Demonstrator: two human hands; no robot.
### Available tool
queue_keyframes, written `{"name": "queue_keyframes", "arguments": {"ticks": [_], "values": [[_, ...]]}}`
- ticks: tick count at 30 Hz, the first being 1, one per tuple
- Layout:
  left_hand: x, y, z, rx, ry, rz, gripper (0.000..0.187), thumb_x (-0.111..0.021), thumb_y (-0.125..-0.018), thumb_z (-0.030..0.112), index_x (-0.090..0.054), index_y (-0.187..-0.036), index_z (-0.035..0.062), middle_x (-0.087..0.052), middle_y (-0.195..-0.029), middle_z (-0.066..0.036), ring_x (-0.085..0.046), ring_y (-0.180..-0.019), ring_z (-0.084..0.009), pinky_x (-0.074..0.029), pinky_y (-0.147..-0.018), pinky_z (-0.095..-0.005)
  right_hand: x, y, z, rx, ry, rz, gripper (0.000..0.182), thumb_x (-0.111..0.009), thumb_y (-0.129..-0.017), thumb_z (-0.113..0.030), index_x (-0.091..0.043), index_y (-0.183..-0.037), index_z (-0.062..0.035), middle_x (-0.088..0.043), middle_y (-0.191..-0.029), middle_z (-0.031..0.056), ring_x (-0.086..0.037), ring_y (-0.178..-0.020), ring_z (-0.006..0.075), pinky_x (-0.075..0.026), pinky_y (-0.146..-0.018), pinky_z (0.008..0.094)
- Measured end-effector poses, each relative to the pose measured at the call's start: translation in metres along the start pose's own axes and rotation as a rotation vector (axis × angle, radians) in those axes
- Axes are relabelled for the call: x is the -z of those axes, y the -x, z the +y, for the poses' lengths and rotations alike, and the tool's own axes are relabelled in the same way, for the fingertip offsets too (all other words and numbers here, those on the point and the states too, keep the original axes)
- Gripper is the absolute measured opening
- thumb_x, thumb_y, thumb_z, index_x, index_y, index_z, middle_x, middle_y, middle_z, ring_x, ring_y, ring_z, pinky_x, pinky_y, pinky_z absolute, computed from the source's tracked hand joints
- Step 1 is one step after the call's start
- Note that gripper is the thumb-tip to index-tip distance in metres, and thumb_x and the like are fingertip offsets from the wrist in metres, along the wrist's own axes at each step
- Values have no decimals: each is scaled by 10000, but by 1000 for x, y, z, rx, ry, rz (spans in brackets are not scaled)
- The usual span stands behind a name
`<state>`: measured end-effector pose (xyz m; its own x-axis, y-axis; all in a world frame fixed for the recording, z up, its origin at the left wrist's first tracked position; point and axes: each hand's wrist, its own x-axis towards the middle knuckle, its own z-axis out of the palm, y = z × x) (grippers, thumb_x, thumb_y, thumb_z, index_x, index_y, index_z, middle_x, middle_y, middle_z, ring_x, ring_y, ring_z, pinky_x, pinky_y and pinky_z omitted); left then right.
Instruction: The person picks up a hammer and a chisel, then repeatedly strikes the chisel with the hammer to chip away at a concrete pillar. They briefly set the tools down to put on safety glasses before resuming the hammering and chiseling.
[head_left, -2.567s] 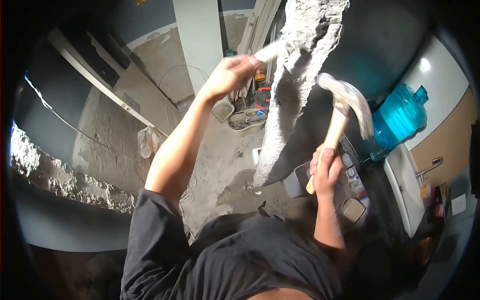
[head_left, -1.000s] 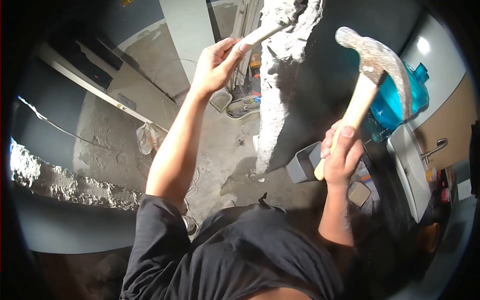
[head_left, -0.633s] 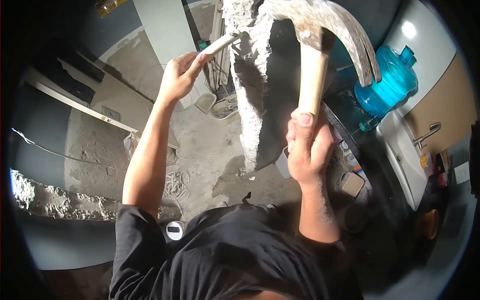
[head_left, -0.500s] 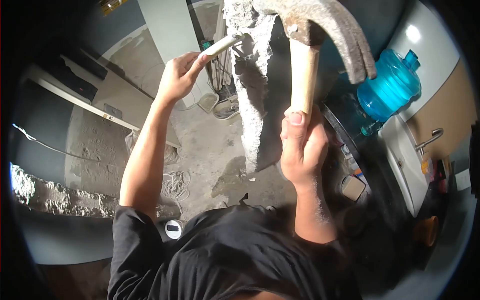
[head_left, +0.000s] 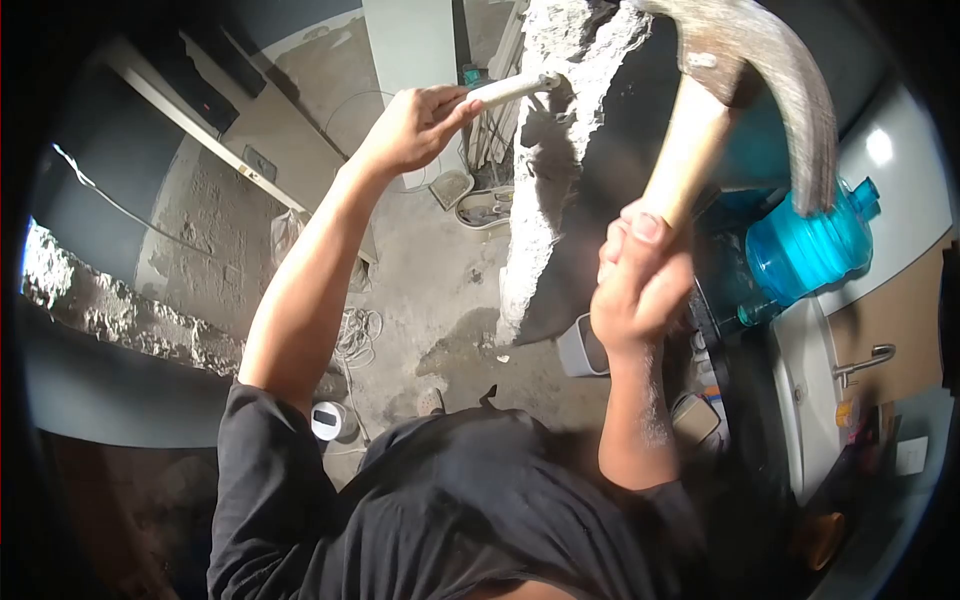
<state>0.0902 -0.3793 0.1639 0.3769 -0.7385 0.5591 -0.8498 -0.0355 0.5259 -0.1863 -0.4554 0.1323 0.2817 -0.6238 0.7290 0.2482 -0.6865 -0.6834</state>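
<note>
My left hand [head_left: 415, 130] is closed around a pale, round rod [head_left: 513, 90], perhaps a chisel handle. The rod's far end overlaps the rough, broken edge of a wall [head_left: 540, 215], which shows white masonry lit brightly. In my right hand [head_left: 645, 280] is a claw hammer [head_left: 705, 115] with a light wooden handle and a worn metal head. The thumb lies along the handle, and the head is raised up and to the right of the wall edge. Pale dust sticks to my right forearm.
A blue water jug [head_left: 810, 245] stands at right near a sink [head_left: 800, 395] with a tap [head_left: 865, 365]. A grey bin [head_left: 583, 350] and a tray of rubble [head_left: 485, 210] are on the floor. Left are coiled cord [head_left: 358, 335], a white tub [head_left: 328, 422] and another broken wall edge [head_left: 130, 305].
The view has shifted, so the room appears displaced. The hammer has tilted to the right, its head farther from the rod. Both hands keep their holds, and the grey bin has come into sight.
</note>
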Motion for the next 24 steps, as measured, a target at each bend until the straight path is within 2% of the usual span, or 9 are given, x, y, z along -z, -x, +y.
{"name": "queue_keyframes", "arguments": {"ticks": [3, 4, 7, 11, 13, 15, 19, 23, 24], "values": [[1, -4, -10, -3, -8, -25, 521, -618, -990, 480, -705, -1130, -14, -642, -693, -118, -555, -622, -153, -486, -619, -348, -22, 8, 29, -119, 366, -132, 454, -504, -1055, -387, -559, -880, 29, -577, -709, 188, -553, -565, 289, -453, -569, 389], [6, -5, -1, 54, -58, -101, 522, -631, -983, 483, -708, -1131, -12, -673, -738, -135, -578, -642, -170, -497, -632, -349, -30, 8, 38, -225, 382, -141, 487, -516, -1049, -397, -559, -870, 54, -580, -730, 266, -575, -631, 409, -464, -626, 452], [-2, -1, -4, 14, -59, -30, 515, -638, -980, 481, -713, -1118, -9, -663, -732, -129, -565, -637, -179, -490, -626, -360, -22, 17, 40, -225, 258, -81, 456, -505, -1057, -368, -576, -904, 56, -578, -661, 143, -590, -607, 273, -474, -611, 401], [4, -9, -10, -40, -70, -78, 500, -624, -991, 471, -706, -1136, -1, -624, -692, -104, -526, -614, -165, -460, -599, -352, -26, 28, 35, -25, 52, 61, 301, -563, -1036, -271, -564, -919, 7, -592, -686, 168, -604, -601, 380, -464, -554, 419], [5, -11, -13, -68, -53, -82, 490, -624, -992, 466, -706, -1125, 1, -618, -687, -99, -512, -613, -153, -453, -595, -343, -38, 25, 42, 42, 249, 62, 405, -549, -1043, -309, -560, -841, 42, -581, -651, 154, -582, -548, 243, -450, -534, 400], [12, -14, -13, -35, -180, -182, 480, -627, -993, 461, -704, -1111, 2, -615, -691, -96, -503, -625, -150, -458, -610, -345, -45, 18, 49, -237, 333, -125, 452, -516, -1053, -354, -565, -850, 47, -584, -654, 157, -594, -573, 248, -461, -567, 416], [-24, 11, -25, 17, 73, 14, 365, -622, -1004, 365, -680, -1088, 14, -636, -754, -152, -568, -637, -242, -482, -637, -379, -34, 51, 67, -361, -173, -18, 407, -458, -1069, -413, -533, -937, -36, -508, -670, 0, -491, -520, 58, -385, -445, 213], [-71, 34, -20, -200, -39, 308, 235, -630, -990, 204, -639, -1133, 17, -619, -758, -186, -602, -669, -380, -503, -616, -421, -6, 88, 56, -186, -363, 137, 545, -409, -1039, -486, -504, -892, 29, -488, -680, 44, -480, -533, 101, -380, -476, 224], [-85, 31, -31, -317, 31, 447, 236, -640, -995, 221, -638, -1069, -3, -612, -712, -131, -627, -612, -300, -520, -588, -390, 5, 97, 59, -205, -344, 125, 528, -394, -1040, -478, -494, -876, 14, -485, -683, 53, -471, -538, 117, -382, -480, 239]]}}
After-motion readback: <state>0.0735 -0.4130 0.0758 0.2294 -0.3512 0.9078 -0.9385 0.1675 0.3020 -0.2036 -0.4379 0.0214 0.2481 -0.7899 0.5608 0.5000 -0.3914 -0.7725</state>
